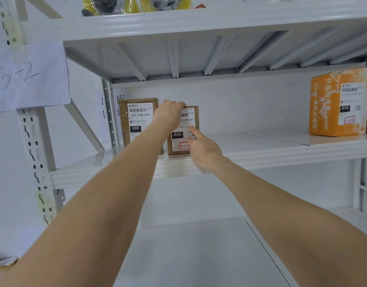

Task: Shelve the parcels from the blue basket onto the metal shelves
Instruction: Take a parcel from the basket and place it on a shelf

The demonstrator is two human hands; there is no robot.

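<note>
A small brown parcel (pixel 183 139) with a white label marked 010 stands upright on the white metal shelf (pixel 261 146). My left hand (pixel 170 113) grips its top left corner, fingers curled over the top edge. My right hand (pixel 203 150) touches the parcel's front lower right with straight fingers. Just to its left stands a second brown parcel (pixel 137 121) labelled 060, close beside the first. The blue basket is out of view.
An orange parcel (pixel 338 102) stands at the shelf's far right. A paper sign reading 3-2 (pixel 29 77) hangs on the left upright. Yellow-wrapped items (pixel 135 4) lie on the shelf above. A lower shelf (pixel 199 255) spreads beneath my arms.
</note>
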